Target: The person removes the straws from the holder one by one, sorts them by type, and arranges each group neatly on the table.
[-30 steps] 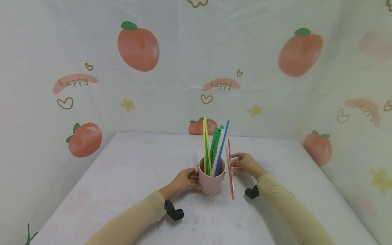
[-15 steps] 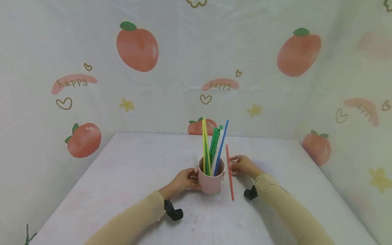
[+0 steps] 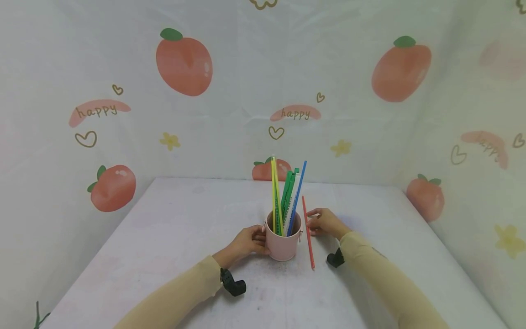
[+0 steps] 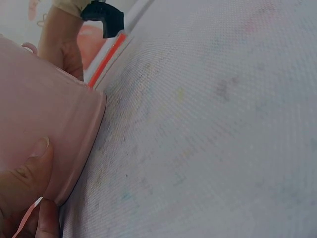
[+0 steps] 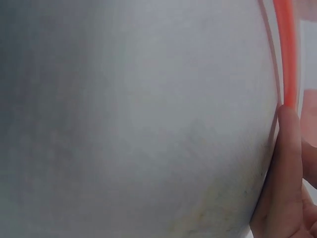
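Note:
A pink bucket (image 3: pixel 281 246) with small side handles stands upright mid-table, holding several long thin strips (image 3: pixel 289 201) in yellow, green, white and blue. Dark printed marks show on some of them. My left hand (image 3: pixel 249 242) grips the bucket's left side, its thumb (image 4: pixel 37 163) low on the wall in the left wrist view. To the right of the bucket, a long thin red strip (image 3: pixel 310 251) lies close over the tabletop. My right hand (image 3: pixel 326 222) holds it from the right near its middle; in the right wrist view a finger (image 5: pixel 290 148) overlaps the red strip.
The pale table (image 3: pixel 185 205) meets a white printed cloth (image 3: pixel 230 91) at the back, with more cloth along the sides. A black wrist camera (image 3: pixel 234 284) sits under each forearm. A thin green thing (image 3: pixel 39 315) shows at the lower left.
My right hand and the red strip have shifted slightly left and toward me, and the strip's far end has come lower. My left hand and the bucket stay put.

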`<state>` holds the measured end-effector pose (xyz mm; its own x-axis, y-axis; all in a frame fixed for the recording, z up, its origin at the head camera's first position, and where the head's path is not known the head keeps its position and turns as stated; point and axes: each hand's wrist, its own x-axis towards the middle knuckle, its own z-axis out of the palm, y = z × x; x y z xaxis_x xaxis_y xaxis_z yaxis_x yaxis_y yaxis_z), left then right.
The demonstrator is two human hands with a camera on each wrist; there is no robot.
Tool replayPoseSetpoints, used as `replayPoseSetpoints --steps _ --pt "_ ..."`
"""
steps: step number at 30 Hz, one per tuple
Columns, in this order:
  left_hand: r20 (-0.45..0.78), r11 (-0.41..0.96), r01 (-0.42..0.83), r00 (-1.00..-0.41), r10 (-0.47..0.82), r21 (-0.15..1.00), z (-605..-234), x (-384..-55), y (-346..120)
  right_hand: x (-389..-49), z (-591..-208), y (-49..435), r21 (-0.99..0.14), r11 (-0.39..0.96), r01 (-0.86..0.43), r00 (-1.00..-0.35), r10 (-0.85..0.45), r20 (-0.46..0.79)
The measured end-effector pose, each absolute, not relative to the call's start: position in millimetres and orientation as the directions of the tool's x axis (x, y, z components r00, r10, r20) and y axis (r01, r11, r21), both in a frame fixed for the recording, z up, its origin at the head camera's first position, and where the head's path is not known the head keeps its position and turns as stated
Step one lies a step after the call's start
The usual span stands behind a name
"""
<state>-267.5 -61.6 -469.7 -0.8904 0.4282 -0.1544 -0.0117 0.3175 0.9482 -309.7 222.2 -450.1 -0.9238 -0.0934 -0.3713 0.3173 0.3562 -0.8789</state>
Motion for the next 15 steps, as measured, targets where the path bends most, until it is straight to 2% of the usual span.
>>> replayPoseSetpoints --steps 15 --pt "-0.156 0.323 -0.011 -0.890 0.428 0.947 -468.5 -266.2 -61.5 -309.6 -445.2 217.8 -0.809 0.450 0.378 -0.906 0.001 -0.423"
